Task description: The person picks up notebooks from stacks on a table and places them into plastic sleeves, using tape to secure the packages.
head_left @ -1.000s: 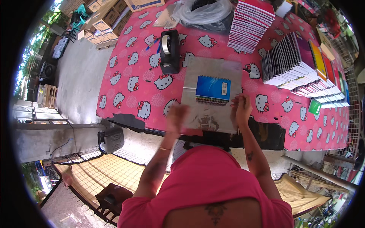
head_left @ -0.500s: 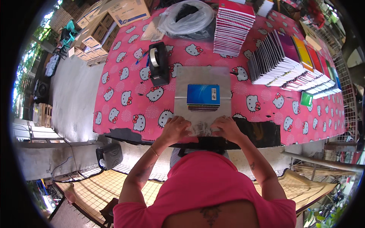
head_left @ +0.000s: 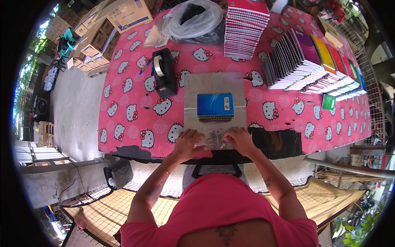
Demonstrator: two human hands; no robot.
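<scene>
A small stack of spiral notebooks with a blue cover (head_left: 215,105) lies on a clear plastic bag (head_left: 194,88), flat on the table near me. My left hand (head_left: 188,145) rests at the bag's near left corner, its thumb apart from the bent fingers. At the near right corner, my right hand (head_left: 240,140) is closed, its fingertips pinching the crumpled plastic edge. The plastic between the hands is wrinkled and shiny. Left of the bag stands a black tape dispenser (head_left: 166,80) with a roll of tape in it.
A pink patterned cloth (head_left: 131,96) covers the table. Red notebooks (head_left: 246,31) rise in a tall stack at the back. Larger spiral notebooks (head_left: 294,61) and a small green notebook (head_left: 328,101) are at right. Behind lies a bundle of plastic (head_left: 193,22); cardboard boxes (head_left: 129,15) stand far left.
My left hand has opened a little, its thumb moving away from the fingers. My right hand has shifted slightly inward along the plastic edge. The whole view has moved slightly.
</scene>
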